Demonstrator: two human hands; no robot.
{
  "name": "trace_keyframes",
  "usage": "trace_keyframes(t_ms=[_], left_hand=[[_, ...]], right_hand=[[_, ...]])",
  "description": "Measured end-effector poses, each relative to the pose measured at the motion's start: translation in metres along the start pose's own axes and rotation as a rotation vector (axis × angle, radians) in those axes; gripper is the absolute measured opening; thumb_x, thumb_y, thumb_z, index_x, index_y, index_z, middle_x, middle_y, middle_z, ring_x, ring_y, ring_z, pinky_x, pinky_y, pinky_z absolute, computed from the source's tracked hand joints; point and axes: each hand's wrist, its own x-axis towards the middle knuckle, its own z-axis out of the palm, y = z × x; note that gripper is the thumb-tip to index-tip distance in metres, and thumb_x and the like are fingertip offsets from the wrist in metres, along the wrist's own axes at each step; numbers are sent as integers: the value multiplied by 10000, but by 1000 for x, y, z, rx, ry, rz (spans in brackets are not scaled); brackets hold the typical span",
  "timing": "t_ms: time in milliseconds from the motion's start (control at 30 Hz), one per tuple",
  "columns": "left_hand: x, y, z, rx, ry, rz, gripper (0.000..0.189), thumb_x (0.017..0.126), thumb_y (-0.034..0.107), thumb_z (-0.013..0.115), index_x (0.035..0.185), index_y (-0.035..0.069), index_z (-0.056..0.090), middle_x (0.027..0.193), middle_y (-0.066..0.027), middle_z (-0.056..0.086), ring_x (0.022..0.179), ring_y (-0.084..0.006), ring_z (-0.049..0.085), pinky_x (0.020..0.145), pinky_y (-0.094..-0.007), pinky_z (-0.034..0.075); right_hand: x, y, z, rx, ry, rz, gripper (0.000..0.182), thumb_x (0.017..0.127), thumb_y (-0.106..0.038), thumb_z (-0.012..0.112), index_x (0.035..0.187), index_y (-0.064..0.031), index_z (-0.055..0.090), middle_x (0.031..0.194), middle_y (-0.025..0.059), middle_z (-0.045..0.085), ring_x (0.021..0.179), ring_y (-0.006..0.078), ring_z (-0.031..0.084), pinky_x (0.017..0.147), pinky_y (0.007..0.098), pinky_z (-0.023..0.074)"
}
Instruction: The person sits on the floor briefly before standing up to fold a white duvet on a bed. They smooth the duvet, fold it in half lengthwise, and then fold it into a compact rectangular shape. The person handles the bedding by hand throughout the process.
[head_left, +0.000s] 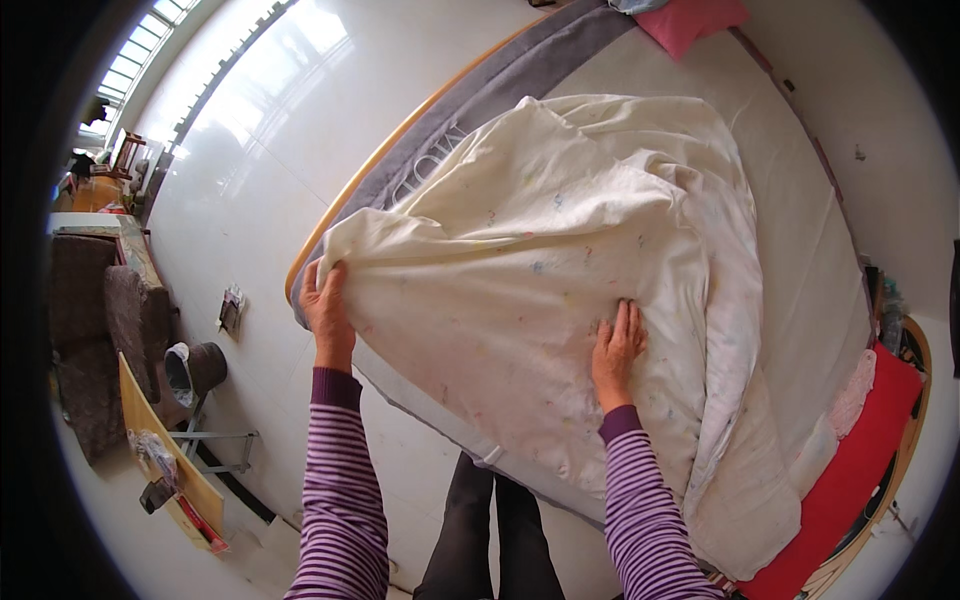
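Observation:
A cream quilt or duvet cover (517, 322) with small coloured prints lies spread and rumpled over the bed (795, 247). At the bed's left edge, my left hand (328, 307) pinches one corner of this bedding and pulls its fabric into taut folds. My right hand (619, 349) rests on the middle of the cloth, fingers pointing away from me and their tips pressed into it. Whether those fingers grip any fabric cannot be made out. Folds bunch up to the right of that hand, where part of the bedding doubles over.
A wooden rim and grey padded edge (495, 82) border the bed's far left side. A pink pillow (694, 26) lies at the far end, red fabric (832, 487) at the right. On the floor side stand a bin (196, 371), a tilted wooden board (169, 450) and a brown sofa (86, 300).

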Motion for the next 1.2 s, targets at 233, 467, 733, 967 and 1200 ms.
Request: trace_keyframes(t_ms=[233,467,733,967,1200], left_hand=[[1,-48,-5,686,132,338,492,916,217,589,1310,-8,400,1256,-171,490,1164,-284,490,989,-354,378],[14,-91,-4,861,328,528,508,909,178,558,1347,2,369,1313,-209,455,1203,-337,465,1020,-380,353],[14,-96,-8,843,375,500,511,933,167,519,1372,-11,329,1330,-213,445,1230,-334,443,1047,-378,327],[14,-96,6,744,393,468,512,945,189,507,1377,-11,318,1340,-220,433,1247,-337,423,1056,-388,314],[18,-103,-2,827,414,478,494,945,186,489,1371,-6,329,1316,-231,440,1231,-355,431,1044,-406,327]], right_hand=[[127,-117,-27,224,275,-485,412,880,-122,535,1277,-23,491,1031,132,632,976,278,582,872,410,401],[211,-208,33,54,-107,-608,562,866,-98,505,1406,-122,352,861,159,653,789,315,638,756,424,486],[243,-271,56,308,-16,-599,90,832,-116,515,821,-37,557,824,202,638,784,392,618,711,464,503],[270,-245,81,240,101,-653,83,794,-25,491,809,-15,572,910,177,631,786,390,618,714,466,503],[233,-255,71,92,-32,-1263,181,765,11,539,909,-63,619,923,111,598,792,275,635,711,356,543]])
